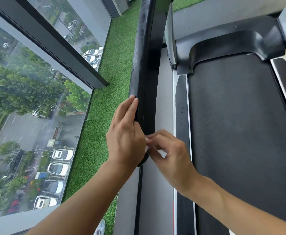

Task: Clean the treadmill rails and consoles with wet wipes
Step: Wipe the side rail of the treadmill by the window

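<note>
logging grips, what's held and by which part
The right hand pinches the wipe, bunched up, at the rail end; the left hand holds nothing, lying flat against the rail.

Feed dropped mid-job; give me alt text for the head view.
The right hand pinches a white wet wipe at the near end of the black handrail, while the left hand rests with straight fingers along its outer side. Treadmill belt to the right; green turf and a window to the left.
</note>
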The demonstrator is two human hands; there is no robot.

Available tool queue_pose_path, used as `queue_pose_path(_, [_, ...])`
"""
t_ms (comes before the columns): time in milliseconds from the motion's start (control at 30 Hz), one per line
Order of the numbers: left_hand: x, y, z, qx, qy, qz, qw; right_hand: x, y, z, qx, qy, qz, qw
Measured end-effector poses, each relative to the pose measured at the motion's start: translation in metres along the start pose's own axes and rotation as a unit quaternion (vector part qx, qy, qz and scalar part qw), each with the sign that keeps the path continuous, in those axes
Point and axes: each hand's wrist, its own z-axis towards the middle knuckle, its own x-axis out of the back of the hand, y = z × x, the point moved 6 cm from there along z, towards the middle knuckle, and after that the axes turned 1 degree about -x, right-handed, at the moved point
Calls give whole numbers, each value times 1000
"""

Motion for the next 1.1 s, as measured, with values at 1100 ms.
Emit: queue_pose_path(1100, [-1,-1,0,9,-1,11,1000,-6,57,-2,-194,56,-3,979])
